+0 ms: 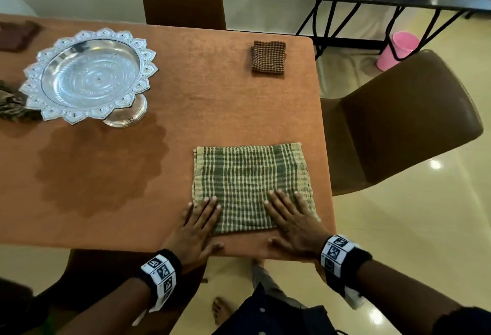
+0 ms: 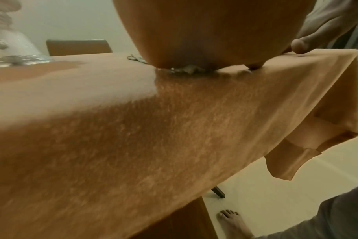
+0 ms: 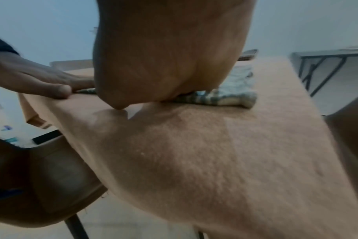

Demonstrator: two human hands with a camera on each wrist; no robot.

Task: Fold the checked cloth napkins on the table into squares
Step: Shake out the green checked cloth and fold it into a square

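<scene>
Green checked napkin (image 1: 249,186): lies flat on the near right corner of the table (image 1: 212,95), which is covered in an orange cloth. Its outline is a broad rectangle, not yet a square, so it probably needs at least one more fold. Placed close to the table edge, likely to keep it within easy reach of both hands.

Left hand (image 1: 195,228): palm down, fingers straight and spread. The fingers lie on the napkin's near left corner and the heel of the hand on the tablecloth. It holds nothing. It seems to be pressing the layers flat or pinning the corner against slipping.

Right hand (image 1: 295,219): likewise flat with straight fingers, lying over the napkin's near right part, thumb out on the tablecloth by the edge. No grip. The right wrist view shows the palm bearing down on the striped fabric, which suggests smoothing a crease.

Brown checked napkin (image 1: 268,56): a small, thick, near-square packet at the far right of the table, well apart from the work. By its shape it looks finished and set aside out of the way.

Silver pedestal dish (image 1: 87,74): scalloped rim, stands on the left of the table, well clear of the folding area.

Dark crumpled cloth (image 1: 13,103): partly visible at the left edge beside the dish. I cannot tell what kind of cloth it is.
</scene>
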